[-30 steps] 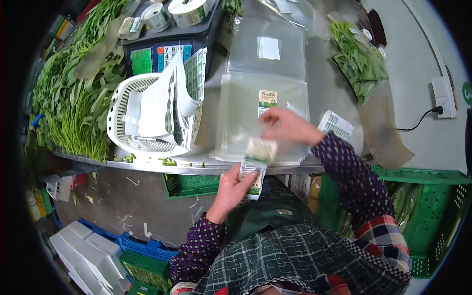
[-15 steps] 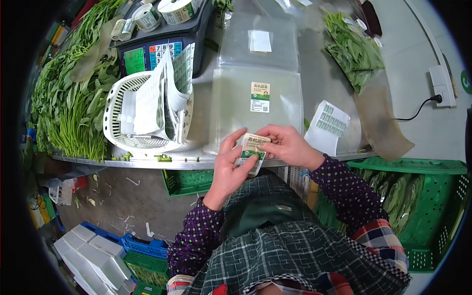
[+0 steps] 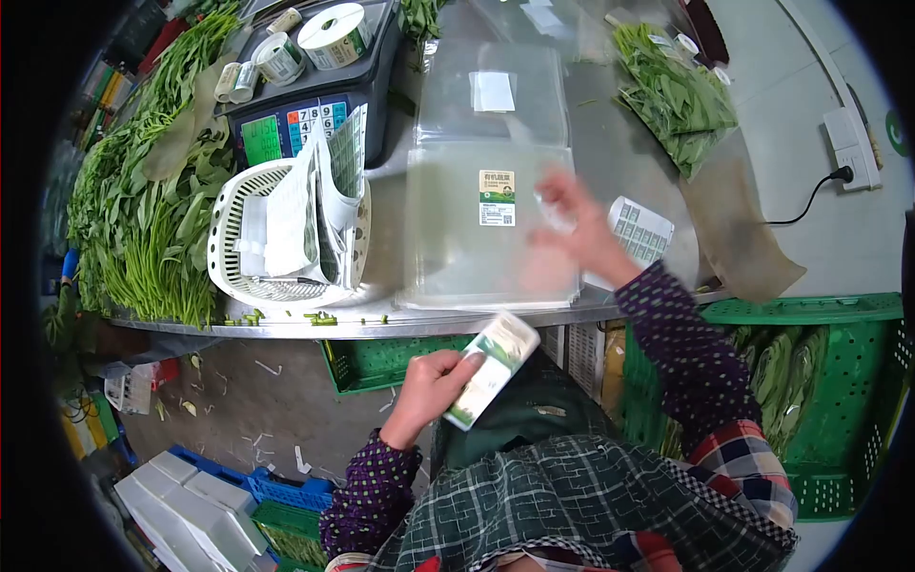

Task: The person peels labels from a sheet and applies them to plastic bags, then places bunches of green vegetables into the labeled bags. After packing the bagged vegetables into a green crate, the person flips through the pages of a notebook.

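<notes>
My left hand [image 3: 427,389] is closed on a strip of printed labels [image 3: 501,360], pinched under the thumb in front of the apron. My right hand [image 3: 583,238] is over the right part of the stacked clear plastic bags [image 3: 443,253]. Motion smears its fingers, and a pale patch shows by them that I cannot make out. On the front bag lies a cream, green and white label [image 3: 497,198]. Farther back, a blank white paper [image 3: 492,91] rests on another bag. Beside my right wrist is a white sheet with small green labels [image 3: 640,232].
At left stand a white basket of papers [image 3: 221,243], a scale [image 3: 262,141] carrying label rolls [image 3: 334,36], and heaped leafy greens [image 3: 143,238]. Bagged greens [image 3: 681,114] lie at the back right. Green crates [image 3: 810,313] sit below the metal table edge [image 3: 286,331].
My hands have parted. The left hand has drawn down towards the apron with the label strip, which now shows longer. My right hand has moved up and right over the bags.
</notes>
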### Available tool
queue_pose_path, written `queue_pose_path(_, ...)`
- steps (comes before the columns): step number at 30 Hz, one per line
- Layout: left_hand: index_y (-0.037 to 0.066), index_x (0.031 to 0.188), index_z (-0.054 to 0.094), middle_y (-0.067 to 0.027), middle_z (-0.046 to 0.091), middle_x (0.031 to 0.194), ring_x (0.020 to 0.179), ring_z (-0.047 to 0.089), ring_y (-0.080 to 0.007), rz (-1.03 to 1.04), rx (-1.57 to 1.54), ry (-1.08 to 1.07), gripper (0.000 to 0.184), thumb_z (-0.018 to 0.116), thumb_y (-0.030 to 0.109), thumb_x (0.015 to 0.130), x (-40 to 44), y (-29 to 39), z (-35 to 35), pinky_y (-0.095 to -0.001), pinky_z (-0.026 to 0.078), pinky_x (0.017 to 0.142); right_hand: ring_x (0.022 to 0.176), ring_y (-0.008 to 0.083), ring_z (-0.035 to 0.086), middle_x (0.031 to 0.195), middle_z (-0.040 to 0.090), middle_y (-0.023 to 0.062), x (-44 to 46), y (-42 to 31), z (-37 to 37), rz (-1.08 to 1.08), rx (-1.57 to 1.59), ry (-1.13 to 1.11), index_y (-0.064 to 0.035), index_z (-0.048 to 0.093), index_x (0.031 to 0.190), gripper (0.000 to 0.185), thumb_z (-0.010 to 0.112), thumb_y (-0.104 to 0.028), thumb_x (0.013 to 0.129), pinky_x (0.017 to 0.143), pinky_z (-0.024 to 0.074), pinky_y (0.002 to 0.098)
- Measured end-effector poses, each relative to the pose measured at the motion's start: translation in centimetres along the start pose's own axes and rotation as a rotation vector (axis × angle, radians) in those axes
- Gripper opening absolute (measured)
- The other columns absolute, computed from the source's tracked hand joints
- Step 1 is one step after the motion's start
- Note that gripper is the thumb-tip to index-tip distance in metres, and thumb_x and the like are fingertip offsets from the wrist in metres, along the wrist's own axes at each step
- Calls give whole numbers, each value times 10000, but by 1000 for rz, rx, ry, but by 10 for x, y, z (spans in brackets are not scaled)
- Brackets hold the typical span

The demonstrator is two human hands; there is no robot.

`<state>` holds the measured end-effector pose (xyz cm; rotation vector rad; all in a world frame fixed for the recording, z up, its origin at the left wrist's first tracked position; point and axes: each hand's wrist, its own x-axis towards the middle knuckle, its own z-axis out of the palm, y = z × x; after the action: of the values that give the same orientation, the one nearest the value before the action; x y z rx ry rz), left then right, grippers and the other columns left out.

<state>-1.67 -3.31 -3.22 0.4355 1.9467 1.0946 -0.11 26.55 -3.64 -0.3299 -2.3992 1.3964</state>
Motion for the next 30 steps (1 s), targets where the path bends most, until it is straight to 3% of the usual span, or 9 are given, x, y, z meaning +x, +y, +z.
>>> queue_pose_path(4,16,649,648,-104,611,682,518,590,-283,396,697,367,259,674,220,807,5,0,-31,-382,466,461,906,164,611,917,675,50,-30,47,37,-61,-297,-163,-99,445,1336,684,748,-118,723,864,452,372)
queue_pose_path(10,29,1076,583,-127,597,1117,648,640,-259,579,923,513,439,750,205,710,47,32,-48,-341,489,489,748,153,621,777,660,54,-17,36,26,374,189,-199,-84,436,1333,628,689,-54,759,782,476,314)
queue_pose_path(16,136,1206,536,-132,530,1253,672,646,-259,599,998,388,545,743,262,718,98,70,-48,-351,508,521,747,177,626,783,654,70,-8,18,14,285,105,-293,-100,430,1334,626,680,-38,763,767,480,298)
queue_pose_path(20,94,880,637,-131,655,913,590,630,-297,700,799,383,156,682,209,784,134,53,-47,-379,484,507,764,209,635,766,646,78,7,-19,-12,20,-211,-183,-81,498,1257,544,691,-48,749,768,481,302)
queue_pose_path(23,52,758,613,-116,629,687,587,612,-308,484,419,532,179,656,209,830,127,81,-57,-377,462,516,776,231,638,770,639,77,4,-74,-48,-404,-279,183,-44,563,1133,429,706,-51,728,747,483,306)
queue_pose_path(26,35,791,616,-125,627,670,568,601,-288,499,307,617,182,635,201,862,127,98,-68,-349,434,506,739,208,631,761,632,74,-18,-81,-45,-287,33,-131,-1,586,1008,313,717,-49,728,702,489,304)
queue_pose_path(27,2,896,641,-74,556,616,541,422,-44,537,223,592,159,617,159,898,123,107,-68,-235,373,494,722,195,627,765,635,83,-19,-66,-29,26,112,-235,12,581,989,296,717,-52,734,682,490,301)
queue_pose_path(28,2,896,641,-74,556,616,541,422,-44,543,226,594,159,617,159,898,121,111,-68,-235,373,494,704,182,622,768,639,93,-18,-49,-12,340,194,-334,24,576,970,282,717,-56,739,661,492,298)
queue_pose_path(30,-6,918,646,-70,560,628,536,419,-42,602,153,591,150,617,140,896,115,117,-67,-225,362,489,666,152,603,761,636,121,8,-6,18,356,353,-230,22,576,938,278,731,-99,742,636,487,277)
